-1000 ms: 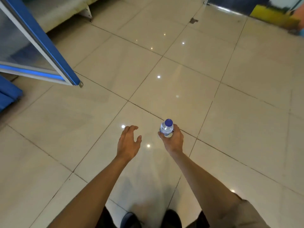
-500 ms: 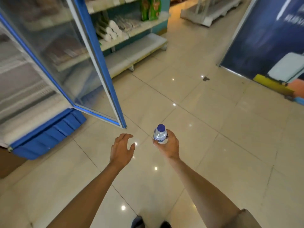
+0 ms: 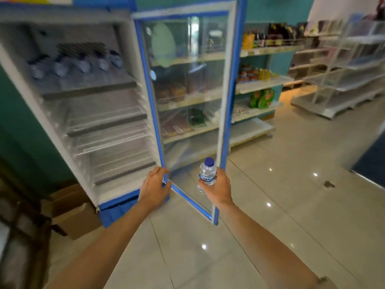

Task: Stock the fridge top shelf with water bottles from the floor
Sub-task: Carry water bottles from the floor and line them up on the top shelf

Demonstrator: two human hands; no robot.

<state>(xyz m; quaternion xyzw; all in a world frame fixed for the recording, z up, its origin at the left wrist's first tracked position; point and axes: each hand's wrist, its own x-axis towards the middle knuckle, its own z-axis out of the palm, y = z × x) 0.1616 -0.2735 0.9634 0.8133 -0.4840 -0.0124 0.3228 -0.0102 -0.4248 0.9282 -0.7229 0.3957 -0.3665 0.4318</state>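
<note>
My right hand [image 3: 218,189] grips a small clear water bottle [image 3: 207,173] with a blue cap, held upright in front of the open fridge door. My left hand [image 3: 153,188] hangs empty beside it, fingers loosely curled, level with the door's lower corner. The fridge [image 3: 52,113] stands open at the left. Its top shelf [image 3: 87,88] carries a row of several blue-capped water bottles [image 3: 83,65]. The lower wire shelves look bare. The view is blurred by motion.
The blue-framed glass door [image 3: 187,90] swings out toward me between the fridge and the shop shelving [image 3: 260,84] with packaged goods. Cardboard boxes [image 3: 70,211] sit on the floor left of the fridge. White racks [image 3: 343,80] stand at the far right on glossy tiles.
My view has risen from the floor tiles to the open fridge. Both hands have kept their pose, the right still holding the bottle, the left empty.
</note>
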